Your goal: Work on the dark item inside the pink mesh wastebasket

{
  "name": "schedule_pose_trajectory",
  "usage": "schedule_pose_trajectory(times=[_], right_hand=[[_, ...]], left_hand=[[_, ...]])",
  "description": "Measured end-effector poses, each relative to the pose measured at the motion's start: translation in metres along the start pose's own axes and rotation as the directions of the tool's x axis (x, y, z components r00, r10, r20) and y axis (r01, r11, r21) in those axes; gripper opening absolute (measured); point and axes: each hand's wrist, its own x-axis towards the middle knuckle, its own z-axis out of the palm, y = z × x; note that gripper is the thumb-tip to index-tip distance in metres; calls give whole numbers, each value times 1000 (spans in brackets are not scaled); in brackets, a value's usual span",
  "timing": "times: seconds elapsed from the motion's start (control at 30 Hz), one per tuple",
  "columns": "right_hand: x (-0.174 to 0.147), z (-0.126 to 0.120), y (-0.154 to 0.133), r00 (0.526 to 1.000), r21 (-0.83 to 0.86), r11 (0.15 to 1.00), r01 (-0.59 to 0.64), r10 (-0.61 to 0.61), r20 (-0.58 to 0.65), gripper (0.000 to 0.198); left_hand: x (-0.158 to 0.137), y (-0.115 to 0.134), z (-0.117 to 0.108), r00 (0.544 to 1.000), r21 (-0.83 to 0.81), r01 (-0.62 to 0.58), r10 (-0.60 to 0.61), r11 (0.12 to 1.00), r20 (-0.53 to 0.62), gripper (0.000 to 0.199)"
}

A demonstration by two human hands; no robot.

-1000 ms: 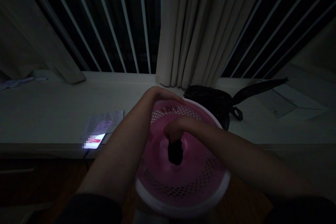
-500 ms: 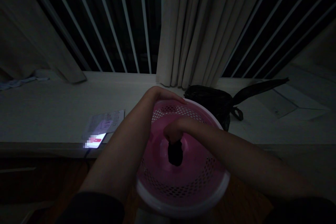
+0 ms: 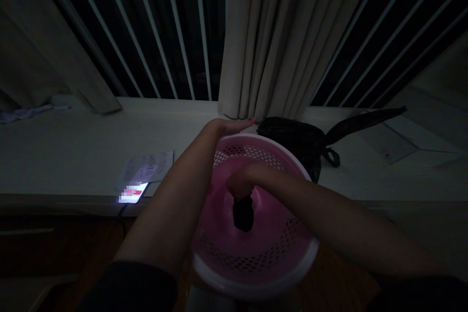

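Note:
A pink plastic basket [image 3: 252, 288] with a perforated wall is tilted toward me, its mouth facing up. At its far left rim, my left hand [image 3: 237, 126] is open, fingers stretched out flat over the edge; the wrist lies against the rim. Deep inside the basket, my right hand [image 3: 241, 181] is closed on a small black piece of cloth [image 3: 243, 214], which hangs toward the basket's bottom. The exact kind of cloth is too dark to tell, and my right fingertips are partly hidden.
A black plastic bag [image 3: 292, 139] lies behind the basket on the pale sill [image 3: 91, 146]. To the left are a lit phone [image 3: 137, 194] with a cable and a printed paper [image 3: 157, 165]. Curtains [image 3: 263, 44] and white bars [image 3: 179, 34] stand behind; a white box [image 3: 398, 141] is at right.
My left fingers have straightened and lifted off the far rim, where they rested before. My right hand and the black cloth have hardly moved. The view has shifted slightly.

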Motion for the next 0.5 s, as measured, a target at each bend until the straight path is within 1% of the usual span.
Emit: schedule_pose_trajectory(times=[0.03,0.1,0.23,0.3,0.43,0.5], right_hand=[[0,0,0,1000,-7,1000,8,-8,3,15],[0,0,-1,1000,-16,1000,17,-17,10,16],[1,0,-3,1000,-71,997,30,-31,1,16],[2,-1,-3,999,-79,996,34,-34,3,16],[5,0,-4,1000,-55,998,21,-20,24,14],[7,1,-5,1000,2,1000,20,-20,-4,12]], left_hand=[[0,0,0,1000,-8,16,-16,1000,7,98],[-1,0,1,1000,-7,7,-7,1000,10,96],[-5,1,4,997,15,-80,80,997,17,90],[-5,1,5,994,7,-101,101,995,39,87],[-5,1,5,994,-30,-76,78,997,70,85],[-5,1,5,996,-31,-67,69,997,58,86]])
